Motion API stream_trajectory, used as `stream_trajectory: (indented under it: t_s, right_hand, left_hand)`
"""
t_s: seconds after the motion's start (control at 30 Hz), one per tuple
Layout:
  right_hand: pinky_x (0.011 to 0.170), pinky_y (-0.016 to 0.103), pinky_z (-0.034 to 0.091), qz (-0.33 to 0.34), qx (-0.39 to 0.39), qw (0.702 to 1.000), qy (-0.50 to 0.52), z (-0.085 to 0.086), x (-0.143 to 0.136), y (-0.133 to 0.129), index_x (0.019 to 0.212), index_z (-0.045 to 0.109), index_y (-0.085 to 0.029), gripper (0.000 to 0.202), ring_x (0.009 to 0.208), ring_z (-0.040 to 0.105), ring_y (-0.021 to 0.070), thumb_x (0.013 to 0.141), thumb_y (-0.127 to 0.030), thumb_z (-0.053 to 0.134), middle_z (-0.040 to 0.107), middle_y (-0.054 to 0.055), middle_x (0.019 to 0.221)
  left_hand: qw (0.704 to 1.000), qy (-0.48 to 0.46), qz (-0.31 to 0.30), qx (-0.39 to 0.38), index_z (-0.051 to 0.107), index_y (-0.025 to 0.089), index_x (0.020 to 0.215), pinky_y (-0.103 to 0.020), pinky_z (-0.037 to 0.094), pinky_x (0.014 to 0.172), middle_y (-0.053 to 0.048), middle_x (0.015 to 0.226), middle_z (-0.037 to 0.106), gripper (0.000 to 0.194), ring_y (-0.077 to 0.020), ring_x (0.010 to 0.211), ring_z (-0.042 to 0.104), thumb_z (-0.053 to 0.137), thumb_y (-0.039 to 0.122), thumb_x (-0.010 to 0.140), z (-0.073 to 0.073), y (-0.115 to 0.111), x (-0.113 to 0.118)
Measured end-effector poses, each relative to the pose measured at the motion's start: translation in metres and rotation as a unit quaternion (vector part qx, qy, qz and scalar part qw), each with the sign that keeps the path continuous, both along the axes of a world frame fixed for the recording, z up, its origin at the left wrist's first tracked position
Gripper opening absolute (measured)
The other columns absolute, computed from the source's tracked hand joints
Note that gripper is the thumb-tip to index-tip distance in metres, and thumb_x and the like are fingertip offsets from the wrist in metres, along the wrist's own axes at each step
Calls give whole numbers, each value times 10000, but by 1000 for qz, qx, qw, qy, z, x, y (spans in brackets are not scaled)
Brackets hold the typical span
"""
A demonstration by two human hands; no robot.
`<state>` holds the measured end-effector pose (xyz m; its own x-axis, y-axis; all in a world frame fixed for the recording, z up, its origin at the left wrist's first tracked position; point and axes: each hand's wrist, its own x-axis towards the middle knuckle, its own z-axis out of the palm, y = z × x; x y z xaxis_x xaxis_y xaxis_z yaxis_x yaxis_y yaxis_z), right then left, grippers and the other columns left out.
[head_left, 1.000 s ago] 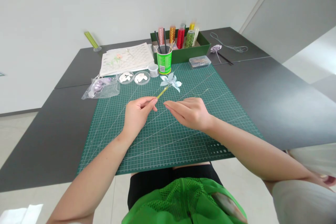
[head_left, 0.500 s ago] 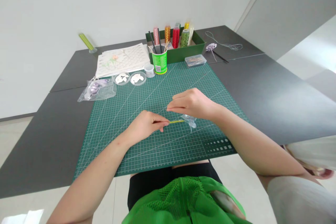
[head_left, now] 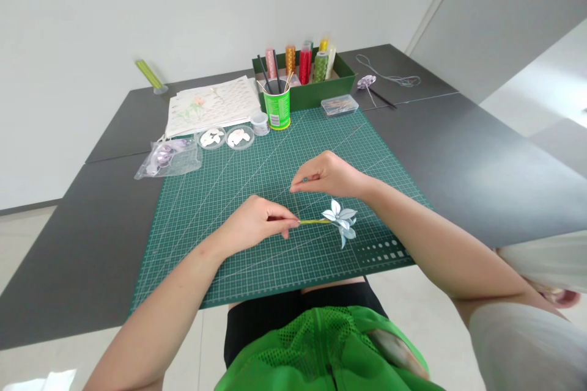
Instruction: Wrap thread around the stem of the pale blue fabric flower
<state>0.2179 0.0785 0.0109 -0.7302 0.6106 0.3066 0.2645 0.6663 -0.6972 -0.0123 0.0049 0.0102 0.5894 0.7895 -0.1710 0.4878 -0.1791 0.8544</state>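
Note:
Between the thumb and fingertips of my left hand (head_left: 261, 223) is the greenish-yellow stem of an artificial flower (head_left: 340, 215). Its pale blue-white petals, dark-lined, point right over the green cutting mat (head_left: 220, 269). My right hand (head_left: 328, 174) is raised just above and behind the stem, thumb and fingers pinched together. From its fingertips a very fine thread (head_left: 296, 203) runs down toward the stem beside my left fingertips; it is faint and hard to follow.
Behind the mat stand a green box (head_left: 307, 96) of thread spools and a green can (head_left: 277, 111) with sticks. Petal dishes (head_left: 240, 137), a plastic bag (head_left: 177, 159), paper sheets (head_left: 238, 104) and a clear case (head_left: 339, 105) lie around. A person's pale sleeve is at the right edge.
The flower has turned and its petals now show sharply, out from under my right hand. My right hand has shifted slightly left; my left hand keeps its pinch on the stem.

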Motion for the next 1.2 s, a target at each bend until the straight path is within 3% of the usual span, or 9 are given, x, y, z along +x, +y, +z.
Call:
stream_trajectory:
  t_s: [0.3,0.43,0.63,0.87,1.2]
  right_hand:
    - [573,260,325,-62,-78,995,-20,-20,-4,13,810,780,-146,269,568,440,89,894,-388,699,601,-25,605]
    - [626,266,359,-75,-123,989,-38,-28,-8,15,769,724,-146,212,637,507,109,879,-317,663,643,2,696]
    - [595,268,301,-80,-110,988,-76,-21,-14,3,828,704,-154,262,526,383,90,974,-264,517,459,-61,546]
    - [562,245,306,-21,-93,993,-64,-16,-14,-4,873,704,-148,261,517,409,82,989,-229,485,501,-53,585]
    - [527,216,322,-3,-47,999,-20,-6,-12,-12,868,717,-137,284,494,420,59,1003,-245,492,572,-42,607]
  left_hand:
    - [997,-41,69,2,848,214,898,-203,256,394,-17,668,760,240,-67,410,386,707,409,905,1,4,-4]
    - [979,-104,173,34,838,196,907,-194,311,401,-35,687,762,228,-75,429,427,714,386,885,1,11,-7]
    - [936,-164,299,84,808,174,891,-189,358,427,-52,711,763,223,-74,453,476,739,386,884,-5,25,-15]
    - [930,-170,311,96,815,188,974,-193,368,433,-58,765,776,266,-80,478,505,741,433,904,-11,27,-20]
    - [932,-127,319,117,814,203,1059,-222,387,467,-30,713,769,282,-94,466,502,722,418,902,-12,27,-18]
